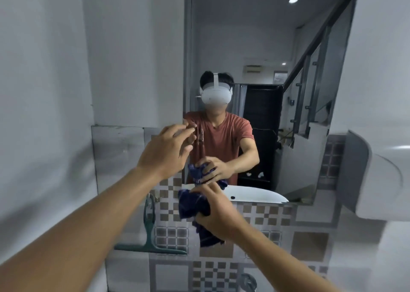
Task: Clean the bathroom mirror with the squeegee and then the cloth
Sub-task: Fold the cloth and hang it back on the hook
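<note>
The right hand (218, 212) is clamped on the cloth (195, 212), a dark blue rag bunched in the fist, with its loose end hanging below the knuckles. It is held low, in front of the tiles just under the mirror (266, 92), and I cannot tell whether it touches the glass. Bunching it that way gives a thick pad to press with, which would suit wiping.

The left hand (168, 149) is empty, raised near the mirror's left edge, fingers spread and slightly curled, holding nothing. It looks ready either to steady against the wall or to help rearrange the cloth; I cannot say which.

The squeegee (149, 231) hangs on the tiled wall below and left of the mirror, blade down, green handle up on what seems to be a hook. Neither hand is on it. Parked there, out of the way, it suggests the squeegee pass is finished and the cloth stage is beginning, though that is only my reading.

The basin (377, 176) juts in at the right, clear of both arms.
</note>
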{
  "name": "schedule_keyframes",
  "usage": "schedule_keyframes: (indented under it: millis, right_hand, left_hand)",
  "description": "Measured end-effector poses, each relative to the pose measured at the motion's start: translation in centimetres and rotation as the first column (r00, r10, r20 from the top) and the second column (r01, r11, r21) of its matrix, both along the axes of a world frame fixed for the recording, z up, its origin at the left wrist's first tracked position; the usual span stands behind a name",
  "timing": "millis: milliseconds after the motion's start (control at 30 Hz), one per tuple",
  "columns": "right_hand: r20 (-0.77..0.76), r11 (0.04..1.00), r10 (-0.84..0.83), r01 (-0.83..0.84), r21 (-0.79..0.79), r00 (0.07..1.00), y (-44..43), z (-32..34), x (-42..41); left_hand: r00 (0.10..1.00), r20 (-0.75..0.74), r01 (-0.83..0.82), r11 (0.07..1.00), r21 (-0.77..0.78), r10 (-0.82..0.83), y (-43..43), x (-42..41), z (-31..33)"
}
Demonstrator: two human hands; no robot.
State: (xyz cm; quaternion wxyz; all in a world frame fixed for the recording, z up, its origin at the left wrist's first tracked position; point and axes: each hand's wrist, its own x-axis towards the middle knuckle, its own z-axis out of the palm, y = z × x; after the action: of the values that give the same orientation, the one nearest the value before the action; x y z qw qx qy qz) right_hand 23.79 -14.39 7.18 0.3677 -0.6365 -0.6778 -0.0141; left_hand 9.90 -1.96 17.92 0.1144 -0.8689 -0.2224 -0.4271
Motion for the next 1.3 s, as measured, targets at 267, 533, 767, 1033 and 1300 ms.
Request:
schedule_keyframes:
  millis: [267, 533, 767, 1033, 1300]
  right_hand:
    - [-0.728, 0.964, 0.257, -0.218, 0.15, 0.635, -1.6, 5.2, -2.6]
    - [-0.922, 0.921, 0.266, -0.356, 0.157, 0.282, -0.3, 6.5, -6.0]
    - [-0.95, 0.913, 0.225, -0.386, 0.129, 0.216, 2.8, 6.4, -8.5]
    - [-0.472, 0.956, 0.243, -0.128, 0.263, 0.847, 8.0, 9.9, -11.2]
    - [-0.132, 0.971, 0.035, -0.003, 0.238, 0.991, 14.5, 13.5, -11.6]
  left_hand:
    - [0.941, 0.263, 0.335, 0.479, -0.812, -0.212, -3.0, -5.3, -2.7]
    - [0.94, 0.34, 0.294, 0.589, -0.752, -0.036, -3.7, -9.3, -2.4]
    - [0.927, 0.331, 0.095, 0.745, -0.66, 0.175, -2.5, -12.4, -0.6]
    - [0.928, 0.323, 0.014, 0.851, -0.525, 0.184, 2.1, -14.0, 2.1]
    - [0.935, 0.242, -0.182, 0.935, -0.304, 0.26, 7.1, -13.2, 4.6]
